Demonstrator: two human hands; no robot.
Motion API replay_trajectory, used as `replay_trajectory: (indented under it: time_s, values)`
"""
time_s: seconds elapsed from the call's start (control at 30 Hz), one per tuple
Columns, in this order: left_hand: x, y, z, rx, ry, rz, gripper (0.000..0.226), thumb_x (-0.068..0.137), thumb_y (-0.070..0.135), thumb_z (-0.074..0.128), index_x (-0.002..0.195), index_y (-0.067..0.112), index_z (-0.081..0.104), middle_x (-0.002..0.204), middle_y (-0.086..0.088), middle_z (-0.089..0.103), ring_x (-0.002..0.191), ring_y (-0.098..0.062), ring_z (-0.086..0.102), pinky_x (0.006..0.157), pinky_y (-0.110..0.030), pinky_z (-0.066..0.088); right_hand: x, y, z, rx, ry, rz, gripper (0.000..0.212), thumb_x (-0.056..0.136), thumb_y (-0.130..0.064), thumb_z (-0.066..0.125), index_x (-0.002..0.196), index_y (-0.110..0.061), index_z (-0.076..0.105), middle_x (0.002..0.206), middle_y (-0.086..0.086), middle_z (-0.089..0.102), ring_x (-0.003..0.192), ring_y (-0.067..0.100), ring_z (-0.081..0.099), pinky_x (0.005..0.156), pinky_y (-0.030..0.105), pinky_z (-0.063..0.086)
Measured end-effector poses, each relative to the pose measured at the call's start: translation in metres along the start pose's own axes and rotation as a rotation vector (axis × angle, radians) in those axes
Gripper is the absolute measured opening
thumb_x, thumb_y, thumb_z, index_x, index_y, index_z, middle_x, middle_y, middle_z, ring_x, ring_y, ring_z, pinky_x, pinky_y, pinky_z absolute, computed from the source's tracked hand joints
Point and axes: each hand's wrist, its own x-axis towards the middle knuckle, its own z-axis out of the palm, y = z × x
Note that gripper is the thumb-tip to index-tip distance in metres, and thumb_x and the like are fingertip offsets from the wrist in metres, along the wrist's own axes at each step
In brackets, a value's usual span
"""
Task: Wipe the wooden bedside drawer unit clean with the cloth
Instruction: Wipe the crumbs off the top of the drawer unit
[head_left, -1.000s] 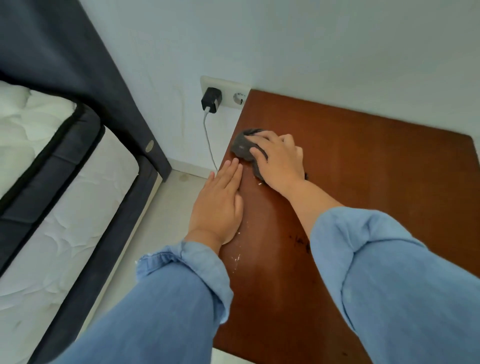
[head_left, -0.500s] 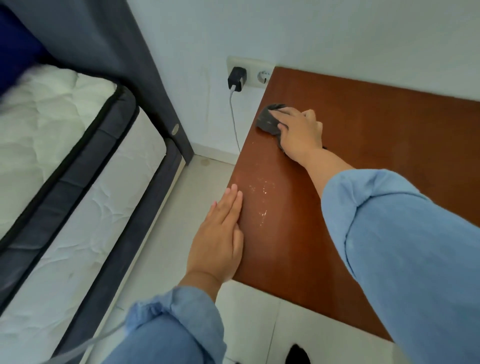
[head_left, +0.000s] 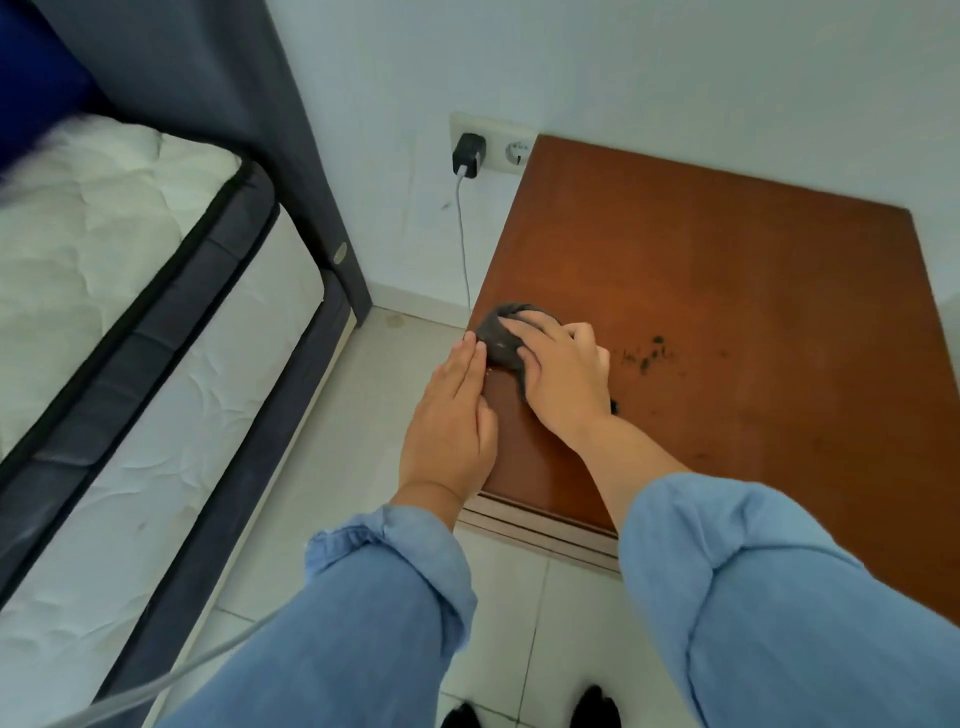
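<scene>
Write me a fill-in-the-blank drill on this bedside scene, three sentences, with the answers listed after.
1. The right hand presses a dark grey ____ onto the wooden drawer unit.
2. The left hand lies flat with straight fingers along the unit's ____ edge.
3. A black charger is plugged into the wall ____, left of the unit's back corner.

Missing words: cloth; left; socket
</scene>
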Motion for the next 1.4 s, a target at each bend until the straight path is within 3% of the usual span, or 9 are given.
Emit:
replay_trajectory:
  time_s: [0.2,0.37,0.5,0.77,0.87,1.03,1.2,1.3,1.4]
  values:
    - [-0.076,-0.016,-0.012,0.074,-0.020,-0.080,0.086,0.085,0.059,0.051,0.150,0.013,0.018,0.154,-0.002,0.026,0.142,-0.014,0.021,0.118,-0.038,0.017,0.002,0.001,-0.002,0.004,-0.050,0.035,0.038,0.099,-0.023,0.036,0.128,-0.044,0.049,0.139,-0.024,0.043,0.107,0.020,0.040,0.086,0.033,0.026]
    - [-0.083,-0.028,-0.012,-0.003,0.076,-0.213,0.072,0.082,0.038,0.069,0.143,0.020,0.037,0.125,0.000,0.061,0.112,-0.019,0.056,0.097,-0.027,0.037,0.004,0.000,-0.003,0.026,-0.061,0.029,0.037,0.099,-0.023,0.037,0.128,-0.043,0.049,0.139,-0.023,0.043,0.108,0.021,0.039,0.085,0.031,0.023]
    - [-0.079,-0.022,-0.011,-0.017,0.105,-0.281,0.059,0.080,0.042,0.067,0.134,0.027,0.048,0.106,0.003,0.069,0.093,-0.019,0.062,0.079,-0.027,0.044,-0.016,-0.008,-0.001,0.034,-0.022,0.023,0.038,0.098,-0.019,0.040,0.129,-0.039,0.050,0.138,-0.018,0.046,0.107,0.024,0.041,0.083,0.033,0.027]
    - [-0.087,-0.011,-0.006,-0.266,0.174,-0.471,0.035,0.075,0.025,0.072,0.108,0.027,0.063,0.093,0.011,0.067,0.090,-0.012,0.061,0.080,-0.027,0.049,-0.100,-0.043,0.009,0.061,-0.016,-0.129,0.038,0.093,-0.015,0.045,0.126,-0.032,0.054,0.132,-0.012,0.051,0.099,0.026,0.045,0.075,0.032,0.030]
    - [-0.089,-0.007,-0.006,-0.243,0.168,-0.493,0.034,0.079,0.023,0.066,0.113,0.022,0.062,0.101,0.002,0.069,0.092,-0.018,0.062,0.079,-0.029,0.049,-0.121,-0.047,0.006,0.116,-0.033,-0.156,0.037,0.092,-0.013,0.047,0.122,-0.031,0.058,0.128,-0.011,0.054,0.097,0.026,0.046,0.075,0.031,0.032]
    - [-0.097,-0.005,-0.012,-0.237,0.134,-0.438,0.041,0.084,0.016,0.065,0.124,0.024,0.058,0.113,-0.001,0.068,0.104,-0.019,0.061,0.091,-0.036,0.050,-0.129,-0.044,-0.014,0.404,-0.178,-0.021,0.033,0.095,-0.011,0.045,0.116,-0.028,0.062,0.119,-0.006,0.062,0.104,0.024,0.053,0.093,0.041,0.045]
    - [-0.095,-0.010,-0.025,-0.181,0.046,-0.386,0.044,0.084,0.014,0.067,0.127,0.019,0.056,0.116,0.001,0.066,0.112,-0.015,0.059,0.097,-0.030,0.045,-0.111,-0.051,-0.038,0.672,-0.368,0.139,0.029,0.096,-0.009,0.046,0.110,-0.025,0.066,0.102,-0.004,0.068,0.084,0.015,0.062,0.067,0.025,0.051]
    - [-0.083,-0.014,-0.038,-0.121,-0.011,-0.331,0.063,0.082,0.039,0.069,0.137,0.019,0.045,0.125,0.004,0.062,0.117,-0.013,0.055,0.099,-0.037,0.045,-0.082,-0.052,-0.052,0.809,-0.350,0.274,0.028,0.097,-0.008,0.045,0.111,-0.023,0.063,0.099,0.001,0.068,0.073,0.012,0.062,0.053,0.018,0.047]
    - [-0.059,-0.011,-0.054,-0.104,-0.001,-0.288,0.059,0.085,0.056,0.052,0.134,0.022,0.049,0.123,0.007,0.062,0.115,-0.010,0.056,0.097,-0.036,0.046,-0.047,-0.047,-0.064,0.885,-0.269,0.388,0.026,0.097,-0.008,0.045,0.112,-0.022,0.061,0.103,0.006,0.066,0.070,0.014,0.060,0.047,0.016,0.046]
